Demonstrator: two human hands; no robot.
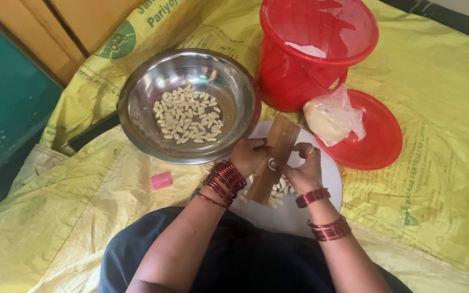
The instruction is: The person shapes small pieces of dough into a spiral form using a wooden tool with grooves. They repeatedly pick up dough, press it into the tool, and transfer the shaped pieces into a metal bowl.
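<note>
My left hand (249, 155) and my right hand (305, 167) meet over a slanted wooden board (273, 157) that rests on a white plate (294, 217). Between their fingertips they pinch a small pale piece of dough (273, 163) against the board. Several small shaped dough pieces (279, 190) lie on the plate under the board. Both wrists carry red bangles. A steel bowl (185, 106) just beyond my left hand holds many more pale shaped pieces.
A red bucket (313, 51) stands behind the board. A red lid (373, 135) to the right carries a plastic bag with a dough lump (329, 119). A small pink block (162, 179) lies on the yellow woven sacking (435, 163) covering the floor.
</note>
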